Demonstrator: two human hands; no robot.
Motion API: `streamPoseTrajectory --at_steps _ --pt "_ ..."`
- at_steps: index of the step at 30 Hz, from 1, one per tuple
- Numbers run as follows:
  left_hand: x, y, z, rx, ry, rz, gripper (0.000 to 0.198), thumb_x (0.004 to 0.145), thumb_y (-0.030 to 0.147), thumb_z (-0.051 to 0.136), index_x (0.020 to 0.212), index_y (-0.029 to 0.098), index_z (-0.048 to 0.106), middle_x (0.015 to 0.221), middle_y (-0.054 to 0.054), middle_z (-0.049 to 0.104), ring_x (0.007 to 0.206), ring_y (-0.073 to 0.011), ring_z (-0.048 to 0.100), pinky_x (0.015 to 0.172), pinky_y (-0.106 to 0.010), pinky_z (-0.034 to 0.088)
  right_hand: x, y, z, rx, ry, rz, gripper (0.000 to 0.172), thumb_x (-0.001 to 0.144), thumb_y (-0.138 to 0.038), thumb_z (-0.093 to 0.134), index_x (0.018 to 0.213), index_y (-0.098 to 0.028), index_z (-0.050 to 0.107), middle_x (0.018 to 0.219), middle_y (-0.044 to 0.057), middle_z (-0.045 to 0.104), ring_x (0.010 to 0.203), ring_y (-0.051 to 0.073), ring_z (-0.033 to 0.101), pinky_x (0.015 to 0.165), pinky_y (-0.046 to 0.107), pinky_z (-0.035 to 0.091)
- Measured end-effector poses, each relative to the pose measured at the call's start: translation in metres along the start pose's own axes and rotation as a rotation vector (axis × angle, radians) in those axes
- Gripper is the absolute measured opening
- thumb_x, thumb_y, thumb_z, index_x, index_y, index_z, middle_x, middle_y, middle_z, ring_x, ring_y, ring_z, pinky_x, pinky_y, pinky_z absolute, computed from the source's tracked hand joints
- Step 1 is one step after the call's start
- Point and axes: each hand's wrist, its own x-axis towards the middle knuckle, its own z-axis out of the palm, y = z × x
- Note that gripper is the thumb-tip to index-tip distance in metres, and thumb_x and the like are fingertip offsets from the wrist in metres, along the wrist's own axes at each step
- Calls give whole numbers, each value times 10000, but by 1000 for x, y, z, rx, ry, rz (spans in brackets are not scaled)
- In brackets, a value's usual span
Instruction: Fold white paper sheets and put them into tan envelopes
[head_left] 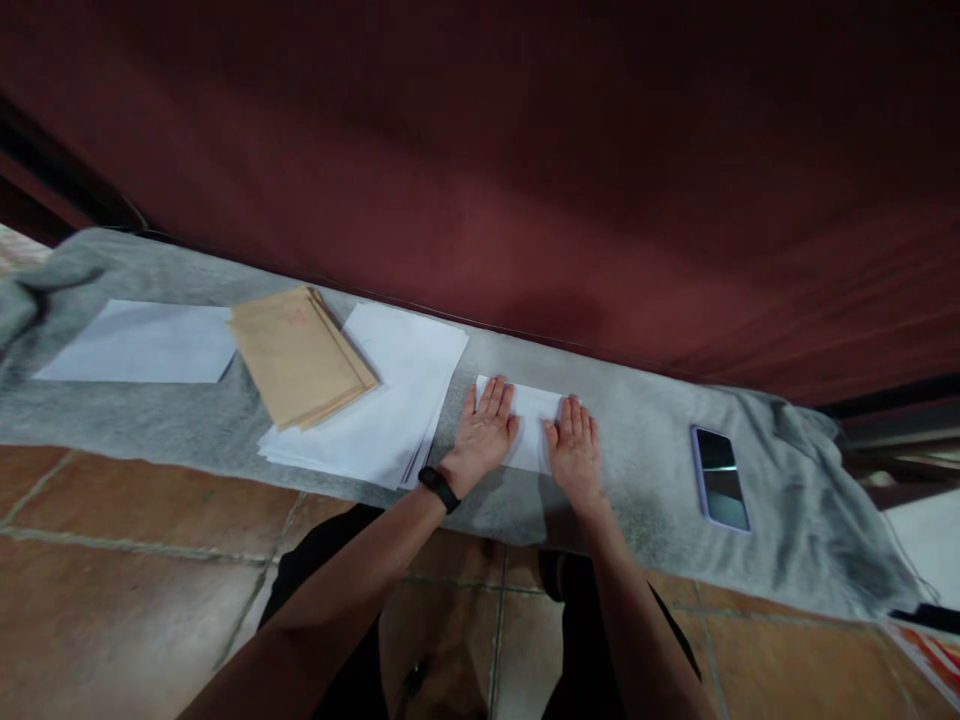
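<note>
A small folded white paper (531,412) lies on the grey cloth (645,430) in front of me. My left hand (485,432) rests flat on the paper's left part, fingers stretched out, with a black band on the wrist. My right hand (575,452) presses flat on the paper's right part, fingers together and straight. Neither hand grips anything.
Left of my hands lies a stack of white sheets (390,400) with a pile of brown envelopes (298,355) on top. Farther left is a single white sheet (142,342). A phone (720,478) lies at the right. A dark red wall (525,170) runs behind; tiled floor (135,560) lies below.
</note>
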Motion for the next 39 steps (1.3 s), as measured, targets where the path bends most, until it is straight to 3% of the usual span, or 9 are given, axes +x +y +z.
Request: streamPoseTrajectory --at_steps 4,8,12,17,22,27,31,34,39 --pt "0 -7 -1 -30 25 -82 615 1021 313 369 1576 48 355 1670 -205 330 1574 -304 265 1276 -522 225 0 12 -9 7 -11 67 592 1079 -400 359 1531 -25 439 1571 239 476 1429 353 454 1186 516 344" --pt "3 -19 -7 -135 96 -160 623 975 285 461 1538 28 395 1652 -252 344 1517 -353 378 1198 -488 380 7 24 -21 115 -10 182 472 1038 -314 409 1440 -117 558 1375 185 646 1241 296 600 1066 436 460" --pt "10 -35 -18 -280 96 -257 622 948 338 555 1489 46 460 1491 -252 541 1364 -332 557 1119 -428 470 12 24 -26 180 -49 288 420 1002 -308 451 1354 -136 603 1141 148 698 1008 256 673 930 378 517" --pt "14 -46 -25 -468 77 -313 627 880 316 644 1458 116 504 1202 -147 688 942 -239 706 971 -396 548 15 16 -26 150 -96 359 433 960 -343 590 1319 -102 569 1152 181 694 1091 298 662 949 400 503" --pt "17 -50 -17 -658 72 -462 680 763 265 728 1413 141 566 1131 -112 707 893 -231 706 879 -360 563 20 18 -30 176 -157 389 347 903 -280 655 1208 -117 628 1113 165 721 1054 290 680 923 361 505" --pt "18 -50 -18 -1162 -30 -602 799 673 192 740 1444 162 533 740 29 709 650 -182 671 632 -288 530 25 27 -34 399 -171 390 93 841 -258 597 814 -201 665 859 64 707 856 225 663 797 313 486" --pt "14 -44 -38 -1432 15 -606 643 591 290 827 1204 154 687 812 -11 763 702 -196 708 658 -295 544 32 32 -36 698 -80 443 188 809 -380 587 699 -228 573 656 -19 587 664 168 561 644 273 438" --pt "13 -41 -53 -1554 -26 -574 530 556 368 875 1019 146 743 846 -46 787 718 -212 715 663 -309 548 35 32 -38 889 -18 474 279 795 -501 574 722 -232 557 616 -41 538 614 150 504 583 256 413" --pt "13 -42 -58 -1633 -50 -616 523 527 367 907 978 150 755 826 -54 791 706 -212 717 654 -312 546 35 28 -44 1065 -9 511 395 766 -622 593 765 -229 553 661 -19 588 612 141 510 571 248 433"
